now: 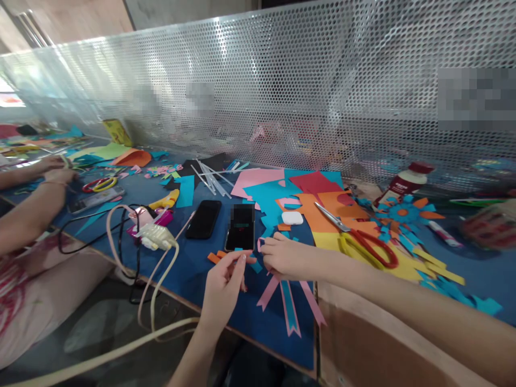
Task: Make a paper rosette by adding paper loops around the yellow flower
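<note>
Head view, the only one.

- left hand (224, 282): lower centre, at the near table edge. Thumb and fingertips are pressed together. Whatever is between them is too small to make out.
- right hand (282, 255): just right of the left one, knuckles up. Its fingers curl down onto the top of the pink-and-teal paper ribbon with forked tails (288, 303). The grip is hidden under the hand, so I can't tell if it pinches. A small pink paper curl (259, 245) sits at its fingertips.
- The ribbon lies flat on the blue table cover (193, 269), lower centre, tails pointing at the frame bottom.
- Orange paper scraps (214, 257) lie just left of the left fingertips.
- Just above the hands, a black smartphone with dark screen (203, 219). Beside it, a second black smartphone (241, 228) with its screen blurred, nothing readable.
- White earbud case (292, 217), right of the phones.
- Centre right: steel scissors with red and yellow handles (365, 244) lie on an orange paper sheet (310, 207).
- Upper right: white plastic bottle with dark red cap (404, 183). It has a label, but the text is too small to read. In front of it, a teal paper flower with orange centre (403, 212).
- Centre left: cream power strip (156, 236) with cables plugged in.
- Upper left: another person's hands (56, 171) on the table.
- Perforated metal screen (302, 80) runs across the back.
</note>
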A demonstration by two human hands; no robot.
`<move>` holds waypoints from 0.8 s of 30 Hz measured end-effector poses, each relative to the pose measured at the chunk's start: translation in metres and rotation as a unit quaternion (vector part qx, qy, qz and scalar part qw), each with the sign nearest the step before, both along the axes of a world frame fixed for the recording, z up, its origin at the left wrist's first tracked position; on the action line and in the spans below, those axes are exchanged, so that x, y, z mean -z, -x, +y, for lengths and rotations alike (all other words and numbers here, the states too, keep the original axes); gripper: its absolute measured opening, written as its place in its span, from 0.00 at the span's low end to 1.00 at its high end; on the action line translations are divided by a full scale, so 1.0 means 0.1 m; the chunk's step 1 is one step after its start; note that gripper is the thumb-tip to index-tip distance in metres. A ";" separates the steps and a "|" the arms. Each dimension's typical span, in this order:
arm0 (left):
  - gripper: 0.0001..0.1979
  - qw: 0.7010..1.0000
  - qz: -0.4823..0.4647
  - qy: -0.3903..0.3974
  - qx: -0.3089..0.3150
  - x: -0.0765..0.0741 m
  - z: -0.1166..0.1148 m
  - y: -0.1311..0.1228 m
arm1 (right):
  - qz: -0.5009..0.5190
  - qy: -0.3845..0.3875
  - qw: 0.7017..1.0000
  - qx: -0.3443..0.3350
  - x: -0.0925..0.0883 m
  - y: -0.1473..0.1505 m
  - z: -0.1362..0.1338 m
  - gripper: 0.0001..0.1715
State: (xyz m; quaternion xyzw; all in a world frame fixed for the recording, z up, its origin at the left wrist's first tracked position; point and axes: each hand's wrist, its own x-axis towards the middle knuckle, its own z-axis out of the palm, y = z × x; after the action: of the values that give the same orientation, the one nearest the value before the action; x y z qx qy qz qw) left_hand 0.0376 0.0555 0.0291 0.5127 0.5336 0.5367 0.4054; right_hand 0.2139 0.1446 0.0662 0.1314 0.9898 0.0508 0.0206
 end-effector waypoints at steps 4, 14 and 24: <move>0.16 1.000 -0.009 0.002 -0.006 -0.01 -0.01 0.00 | 0.064 0.058 0.996 0.032 0.03 -0.08 0.04 0.06; 0.16 1.000 -0.009 0.003 0.003 0.00 -0.02 0.00 | 0.029 -0.086 0.996 -0.008 0.06 -0.06 -0.18 0.12; 0.16 1.000 0.002 0.006 0.017 0.01 -0.01 0.01 | 0.001 -0.142 0.988 -0.056 0.06 0.05 -0.15 0.06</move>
State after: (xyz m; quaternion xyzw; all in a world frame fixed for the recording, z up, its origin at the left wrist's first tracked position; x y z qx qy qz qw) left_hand 0.0367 0.0545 0.0285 0.5199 0.5293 0.5255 0.4164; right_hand 0.2092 0.1296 0.0598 0.0778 0.9783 0.1920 -0.0026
